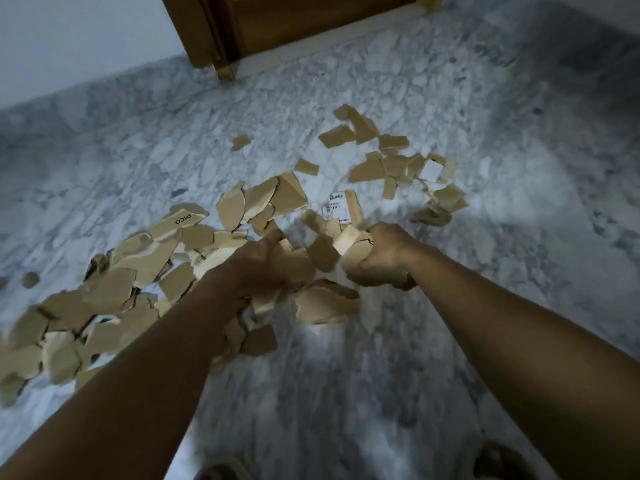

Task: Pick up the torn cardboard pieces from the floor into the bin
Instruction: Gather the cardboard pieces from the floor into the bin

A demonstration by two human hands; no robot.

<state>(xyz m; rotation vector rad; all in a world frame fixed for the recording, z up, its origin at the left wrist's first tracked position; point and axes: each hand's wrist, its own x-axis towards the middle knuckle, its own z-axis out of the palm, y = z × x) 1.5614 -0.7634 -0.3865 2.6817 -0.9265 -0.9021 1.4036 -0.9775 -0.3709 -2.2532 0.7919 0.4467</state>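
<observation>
Several torn brown cardboard pieces [114,299] lie scattered over the marble floor [381,393], thickest at the left and centre, with a looser group [388,161] further back. My left hand [258,263] and my right hand [382,256] are held close together above the heap, and both grip a bunch of cardboard pieces [323,256] between them. A few scraps stick out of the bunch. One floor piece carries a white printed label [337,202]. No bin is in view.
A wooden door and its frame [277,26] stand at the back, next to a pale wall [69,39]. My feet in sandals [498,460] show at the bottom edge. Bare floor stretches to the right.
</observation>
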